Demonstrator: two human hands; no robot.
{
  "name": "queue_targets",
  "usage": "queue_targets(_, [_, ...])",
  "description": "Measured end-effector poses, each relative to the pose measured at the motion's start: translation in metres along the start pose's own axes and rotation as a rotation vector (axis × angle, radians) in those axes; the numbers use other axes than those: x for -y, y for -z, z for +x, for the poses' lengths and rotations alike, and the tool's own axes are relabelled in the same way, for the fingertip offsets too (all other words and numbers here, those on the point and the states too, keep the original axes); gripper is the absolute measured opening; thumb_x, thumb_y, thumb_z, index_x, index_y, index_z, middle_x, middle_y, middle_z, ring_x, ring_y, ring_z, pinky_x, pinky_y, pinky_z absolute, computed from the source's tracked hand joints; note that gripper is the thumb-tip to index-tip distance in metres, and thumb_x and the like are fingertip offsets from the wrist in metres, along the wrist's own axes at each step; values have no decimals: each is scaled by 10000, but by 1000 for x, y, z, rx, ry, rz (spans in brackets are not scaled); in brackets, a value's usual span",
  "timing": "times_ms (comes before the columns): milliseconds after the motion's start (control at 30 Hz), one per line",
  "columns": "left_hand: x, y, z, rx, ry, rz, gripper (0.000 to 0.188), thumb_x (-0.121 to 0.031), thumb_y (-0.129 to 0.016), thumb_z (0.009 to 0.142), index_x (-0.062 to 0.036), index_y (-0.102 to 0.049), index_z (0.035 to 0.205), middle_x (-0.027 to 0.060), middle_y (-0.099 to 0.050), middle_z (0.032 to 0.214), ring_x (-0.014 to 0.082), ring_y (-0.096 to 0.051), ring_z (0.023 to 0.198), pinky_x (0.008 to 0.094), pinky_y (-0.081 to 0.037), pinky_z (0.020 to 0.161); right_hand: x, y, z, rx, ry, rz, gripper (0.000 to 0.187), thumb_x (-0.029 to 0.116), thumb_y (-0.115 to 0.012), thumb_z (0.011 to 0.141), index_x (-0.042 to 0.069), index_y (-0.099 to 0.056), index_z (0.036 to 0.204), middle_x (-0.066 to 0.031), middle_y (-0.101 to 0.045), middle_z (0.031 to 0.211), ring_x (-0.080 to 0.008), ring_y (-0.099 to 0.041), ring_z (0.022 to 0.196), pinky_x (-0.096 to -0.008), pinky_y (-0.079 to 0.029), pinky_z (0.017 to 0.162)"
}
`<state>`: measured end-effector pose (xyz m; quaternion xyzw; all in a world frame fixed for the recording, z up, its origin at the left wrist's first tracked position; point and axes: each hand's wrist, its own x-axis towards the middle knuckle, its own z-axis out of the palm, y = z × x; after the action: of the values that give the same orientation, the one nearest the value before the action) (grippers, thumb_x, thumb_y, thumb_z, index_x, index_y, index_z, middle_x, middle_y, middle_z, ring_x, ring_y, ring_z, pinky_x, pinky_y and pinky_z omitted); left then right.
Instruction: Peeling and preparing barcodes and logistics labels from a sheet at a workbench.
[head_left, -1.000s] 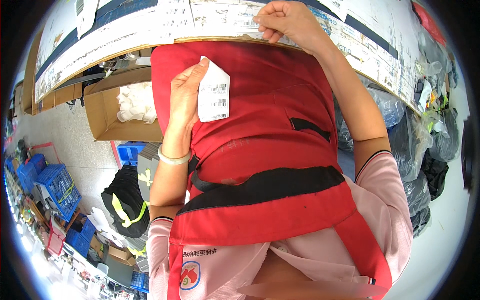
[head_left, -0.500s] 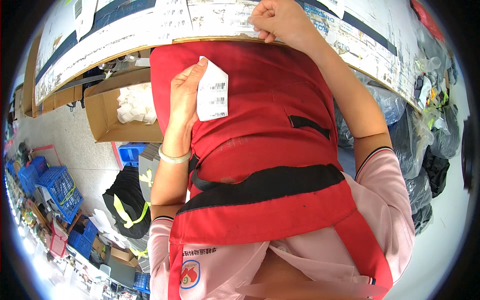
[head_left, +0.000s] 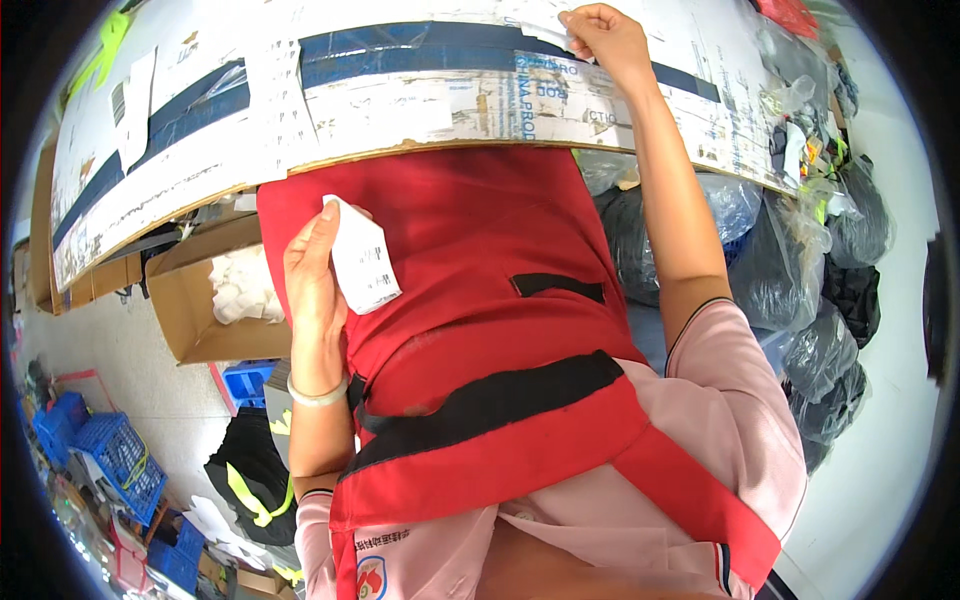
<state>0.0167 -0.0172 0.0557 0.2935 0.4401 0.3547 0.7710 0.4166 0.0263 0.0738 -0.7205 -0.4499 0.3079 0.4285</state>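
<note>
Near the apron's left side, my left hand (head_left: pixel 315 265) grips a folded white barcode label strip (head_left: pixel 364 262) between thumb and fingers. Black barcodes show on its face, and its upper end comes to a point by the thumb. My right arm reaches over the table, and the right hand (head_left: pixel 608 48) is closed in a pinch at a white paper strip (head_left: pixel 545 27) lying there. Its thumb and forefinger meet at the strip's edge; the other fingers curl under.
White cardboard with dark blue tape covers the table (head_left: pixel 420 110); other label strips (head_left: pixel 272 100) lie on it. Below left stands a cardboard box (head_left: pixel 180 310) holding white scraps. Bagged goods (head_left: pixel 800 270) crowd the right side. Blue crates (head_left: pixel 125 460) stand on the floor at left.
The view has shifted, showing more of the table. My right hand has moved farther over the table to the paper strip. My left hand still holds the label strip, now tilted more.
</note>
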Motion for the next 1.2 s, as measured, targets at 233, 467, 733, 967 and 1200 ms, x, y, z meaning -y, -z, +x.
queue_targets(233, [-5, -10, -3, -101, -75, -72, 221, -210, -567, 948, -17, -672, 973, 70, -690, 898, 126, -653, 764, 255, -526, 693, -11, -2, 7, -397, 76, -666, 351, 304, -768, 715, 21, -595, 832, -112, -609, 681, -255, -595, 601, -397, -471, 598])
queue_targets(467, [0, 1, -1, -127, -137, -82, 228, -219, -557, 956, -20, -664, 989, 59, -684, 908, 125, -646, 778, 260, -520, 702, 77, -115, -127, 742, -98, 41, 209, 240, -664, 873, 49, -677, 956, 7, -642, 768, -63, -573, 617, -205, -452, 546])
queue_targets(733, [-11, -2, -9, -20, -461, 157, 272, -171, -525, 976, -29, -620, 1188, 18, -661, 943, 58, -578, 842, 198, -457, 752, 70, -145, -155, 912, -155, 272, 193, 180, -646, 889, -2, -669, 949, -22, -635, 751, -69, -588, 634, -200, -468, 545])
queue_targets(967, [-24, 9, -12, 289, -157, 386, 250, -10, -669, 851, 32, -639, 1096, 84, -678, 957, 98, -618, 842, 231, -519, 735, 71, -145, -159, 750, -128, 395, 144, 137, -625, 905, -4, -651, 924, -24, -617, 687, -70, -577, 584, -207, -484, 554])
queue_targets(1200, [-18, 2, -9, 248, -95, 439, 215, 0, -681, 835, 34, -664, 1047, 53, -681, 881, 79, -610, 777, 208, -504, 694, 73, -141, -155, 595, -65, 403, 107, 112, -642, 887, 9, -654, 915, -27, -623, 818, -71, -579, 705, -210, -481, 648])
